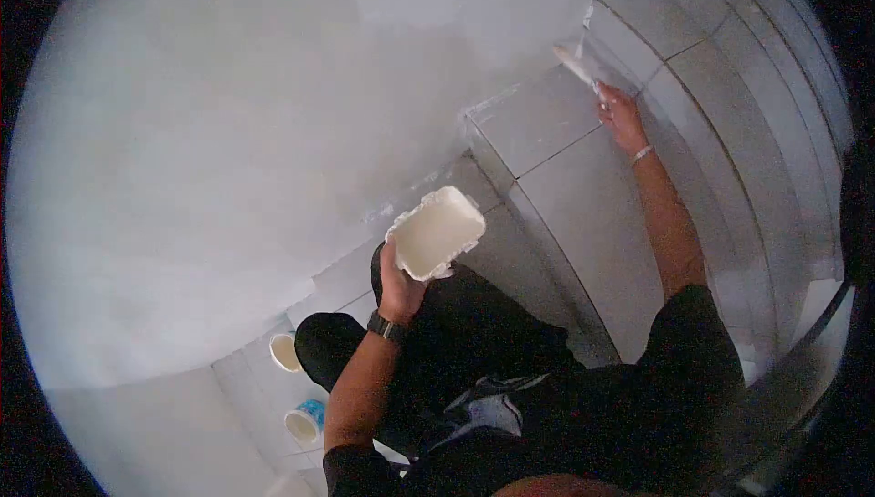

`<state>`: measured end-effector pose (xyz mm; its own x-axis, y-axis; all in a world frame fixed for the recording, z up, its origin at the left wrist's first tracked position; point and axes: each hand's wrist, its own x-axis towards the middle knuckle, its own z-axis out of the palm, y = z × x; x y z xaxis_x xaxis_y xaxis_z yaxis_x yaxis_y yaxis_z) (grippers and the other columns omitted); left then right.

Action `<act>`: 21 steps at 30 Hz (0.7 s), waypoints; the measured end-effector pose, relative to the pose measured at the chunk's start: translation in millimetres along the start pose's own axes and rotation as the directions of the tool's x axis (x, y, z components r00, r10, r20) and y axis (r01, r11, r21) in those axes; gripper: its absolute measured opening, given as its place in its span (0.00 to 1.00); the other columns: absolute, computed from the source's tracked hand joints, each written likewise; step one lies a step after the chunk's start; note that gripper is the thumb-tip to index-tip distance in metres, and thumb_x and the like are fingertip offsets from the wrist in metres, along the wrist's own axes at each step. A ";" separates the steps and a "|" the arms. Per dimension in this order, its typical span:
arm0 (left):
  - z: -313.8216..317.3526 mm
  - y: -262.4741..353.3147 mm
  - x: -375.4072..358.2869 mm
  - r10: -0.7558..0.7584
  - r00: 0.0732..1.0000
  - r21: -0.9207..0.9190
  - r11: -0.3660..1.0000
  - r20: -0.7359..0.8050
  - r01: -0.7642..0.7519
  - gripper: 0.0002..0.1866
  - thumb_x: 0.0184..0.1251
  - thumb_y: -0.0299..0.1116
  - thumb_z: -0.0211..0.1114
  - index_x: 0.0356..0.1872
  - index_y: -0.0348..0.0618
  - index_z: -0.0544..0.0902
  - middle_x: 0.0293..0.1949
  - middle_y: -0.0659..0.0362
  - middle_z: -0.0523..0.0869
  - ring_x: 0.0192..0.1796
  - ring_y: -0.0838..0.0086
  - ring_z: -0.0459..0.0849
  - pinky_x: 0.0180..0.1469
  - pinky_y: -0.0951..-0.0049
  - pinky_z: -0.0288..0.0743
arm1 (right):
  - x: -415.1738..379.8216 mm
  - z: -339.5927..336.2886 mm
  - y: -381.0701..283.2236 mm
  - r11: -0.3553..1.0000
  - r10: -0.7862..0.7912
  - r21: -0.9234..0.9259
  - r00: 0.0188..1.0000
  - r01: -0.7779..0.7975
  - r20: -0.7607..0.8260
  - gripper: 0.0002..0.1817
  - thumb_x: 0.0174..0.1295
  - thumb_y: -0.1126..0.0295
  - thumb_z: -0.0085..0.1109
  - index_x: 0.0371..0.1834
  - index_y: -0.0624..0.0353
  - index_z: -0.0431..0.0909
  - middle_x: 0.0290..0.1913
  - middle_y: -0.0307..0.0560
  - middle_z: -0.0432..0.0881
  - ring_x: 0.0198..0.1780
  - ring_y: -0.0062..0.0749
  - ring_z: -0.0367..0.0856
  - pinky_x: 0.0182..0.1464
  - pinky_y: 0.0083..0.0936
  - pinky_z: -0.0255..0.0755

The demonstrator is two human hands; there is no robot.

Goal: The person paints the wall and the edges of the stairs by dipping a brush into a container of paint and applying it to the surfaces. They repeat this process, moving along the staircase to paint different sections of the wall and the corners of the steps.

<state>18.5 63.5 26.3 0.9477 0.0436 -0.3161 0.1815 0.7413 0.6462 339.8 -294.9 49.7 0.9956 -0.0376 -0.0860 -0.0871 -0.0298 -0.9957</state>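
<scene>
My left hand [401, 287] grips a small rectangular tub [463, 198] by its near side. The tub is tilted toward me, its rim is caked with dried white paint, and pale, cream-white paint shows inside. Stretched out to the upper right, my right hand [622, 116] is closed around the handle of a paintbrush [576, 63]. The brush's pale bristles point up and left, right by the wall [301, 114] where it meets a tiled step [538, 123]. White smears line that joint.
Curved tiled stairs [720, 105] rise on the right. Lower left, a pale bucket [284, 352] and a blue-and-white bucket [315, 409] stand on the floor tiles, close to my bent knee [328, 342]. A dark cable or rail [825, 315] runs along the right edge.
</scene>
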 end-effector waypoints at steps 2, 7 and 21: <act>-1.8 0.6 -1.4 -0.011 1.000 0.023 1.000 0.016 0.011 0.33 0.71 0.56 0.35 0.64 0.40 0.63 0.58 0.50 0.75 0.54 0.58 0.79 0.45 0.58 0.80 | -3.1 -2.2 16.1 0.988 -0.014 -0.153 0.993 0.032 0.115 0.18 0.60 0.50 0.60 0.33 0.55 0.77 0.21 0.28 0.67 0.20 0.18 0.64 0.23 0.17 0.60; -4.9 -1.3 -1.0 -0.002 1.000 0.038 0.999 0.023 0.001 0.33 0.71 0.57 0.35 0.64 0.40 0.63 0.58 0.51 0.75 0.54 0.59 0.79 0.45 0.58 0.79 | 32.7 16.3 38.6 0.735 -0.274 -0.588 0.941 0.337 0.197 0.14 0.63 0.56 0.58 0.31 0.56 0.76 0.20 0.28 0.66 0.19 0.16 0.59 0.21 0.16 0.56; -20.9 -2.7 2.9 0.018 0.999 -0.018 1.000 0.033 -0.017 0.32 0.72 0.56 0.38 0.65 0.40 0.62 0.61 0.52 0.72 0.59 0.62 0.75 0.55 0.58 0.75 | -154.5 85.4 -62.6 0.310 -0.472 -0.465 0.559 0.829 0.682 0.07 0.60 0.66 0.60 0.38 0.55 0.82 0.27 0.37 0.77 0.29 0.25 0.74 0.31 0.23 0.70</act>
<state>15.3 75.6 9.1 0.9589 0.0343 -0.2815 0.1606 0.7524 0.6389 194.4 -201.9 122.5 0.6213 0.6740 0.3996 0.7823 -0.5047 -0.3650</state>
